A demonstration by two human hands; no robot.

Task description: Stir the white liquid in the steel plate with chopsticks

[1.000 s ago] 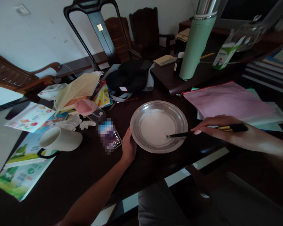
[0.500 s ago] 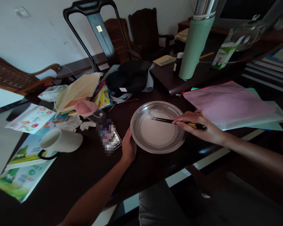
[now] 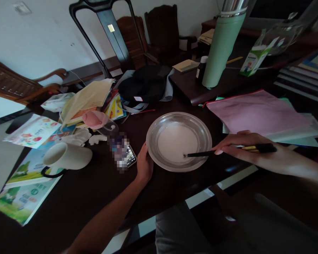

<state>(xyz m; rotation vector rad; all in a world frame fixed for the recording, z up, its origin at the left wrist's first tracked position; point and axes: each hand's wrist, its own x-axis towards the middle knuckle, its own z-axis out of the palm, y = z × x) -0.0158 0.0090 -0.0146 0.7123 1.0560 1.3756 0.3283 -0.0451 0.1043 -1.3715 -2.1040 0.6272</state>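
Observation:
A round, shallow metal basin (image 3: 180, 117) is on the dark table, holding a pale, whitish liquid (image 3: 176, 143). At its left rim is my left hand (image 3: 145, 164), fingers closed on the edge, partly hidden by the basin. My right hand (image 3: 250, 150) grips black chopsticks (image 3: 200, 154) with gold bands near the thick end. Their tips lie close together over the near right part of the liquid; whether they dip in is hard to tell. The right hand itself is outside the basin, past its right rim.
Left of the basin are a phone (image 3: 131, 157), a white mug (image 3: 74, 157), a pink-topped cup (image 3: 95, 120) and booklets (image 3: 18, 201). Behind it sits a black bag (image 3: 143, 86). A pink zip folder (image 3: 259, 113), a tall green flask (image 3: 222, 49) and a small carton (image 3: 255, 61) stand rightward.
My right hand has moved right and toward me with the chopsticks, drawing their tips from the basin's middle to its near right part. The left hand stays at the rim.

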